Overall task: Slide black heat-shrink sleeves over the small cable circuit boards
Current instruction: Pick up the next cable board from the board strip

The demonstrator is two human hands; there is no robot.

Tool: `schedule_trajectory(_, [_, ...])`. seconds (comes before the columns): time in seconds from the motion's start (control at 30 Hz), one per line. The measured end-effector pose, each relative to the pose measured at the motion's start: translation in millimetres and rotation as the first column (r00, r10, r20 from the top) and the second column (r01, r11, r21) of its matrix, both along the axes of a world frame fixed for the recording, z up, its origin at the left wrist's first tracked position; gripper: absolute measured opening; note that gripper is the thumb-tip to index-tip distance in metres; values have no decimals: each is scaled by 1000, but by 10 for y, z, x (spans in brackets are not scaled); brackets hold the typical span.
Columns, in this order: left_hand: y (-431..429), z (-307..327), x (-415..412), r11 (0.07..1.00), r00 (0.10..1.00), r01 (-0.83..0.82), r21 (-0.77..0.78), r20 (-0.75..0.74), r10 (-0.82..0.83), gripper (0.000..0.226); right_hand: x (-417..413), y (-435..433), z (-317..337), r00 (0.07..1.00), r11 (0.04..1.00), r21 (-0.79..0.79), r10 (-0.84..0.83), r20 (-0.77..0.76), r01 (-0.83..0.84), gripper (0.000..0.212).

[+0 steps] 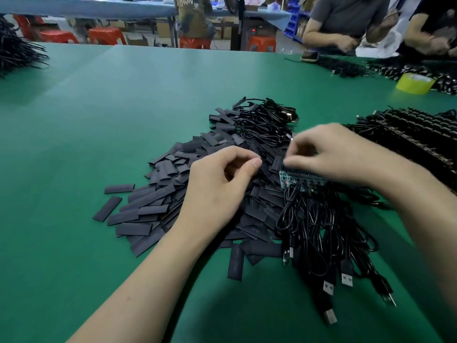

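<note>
Left hand (pixel 217 186) over the near-middle of the sleeve pile (pixel 158 194), fingers curled and thumb tip drawn to the forefinger; whether anything is pinched between them cannot be told. Right hand (pixel 329 154) above the pile's right edge, fingers likewise curled, thumb lying along the top edge of a row of small green circuit boards (pixel 300 180); whether it actually grips them cannot be told. The boards stand on edge at the right margin of the pile, just right of the left thumb tip. From the boards, black cables (pixel 319 231) trail toward the viewer along the pile's near-right side and end in USB plugs (pixel 346 278). The pile itself consists of flat black heat-shrink sleeves, loosely heaped, with single pieces scattered at its left and near edges. A bundle of coiled cables (pixel 267 122) lies at the far end of the pile. Well to the right of the pile, ordered rows of black cable assemblies (pixel 408 137); beyond these, a yellow-green tape roll (pixel 415 83). Far left of the pile, a heap of black wires (pixel 17 53). All rest on a green table mat (pixel 99 120). Past the pile, at the table's far right, the arms of other seated people (pixel 346 23).
</note>
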State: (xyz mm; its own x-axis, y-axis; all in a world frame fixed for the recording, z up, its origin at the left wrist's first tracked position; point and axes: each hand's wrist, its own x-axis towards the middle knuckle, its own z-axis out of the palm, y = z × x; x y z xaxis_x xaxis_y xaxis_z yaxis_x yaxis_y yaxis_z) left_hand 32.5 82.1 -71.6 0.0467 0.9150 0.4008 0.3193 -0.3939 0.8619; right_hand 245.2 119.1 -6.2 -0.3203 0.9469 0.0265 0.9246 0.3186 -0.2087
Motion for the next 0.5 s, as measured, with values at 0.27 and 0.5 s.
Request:
schedule_trajectory(0.27, [-72,-43,45,970,899,234,64,-394,-191,17,125,-148,-282,998,996,55,-66,21,65,21])
schedule_trajectory(0.5, [-73,-39,93,972,954,232,34,-205,-221,14,246,-244,-263,860,1000,-2,-19,-510,21,12])
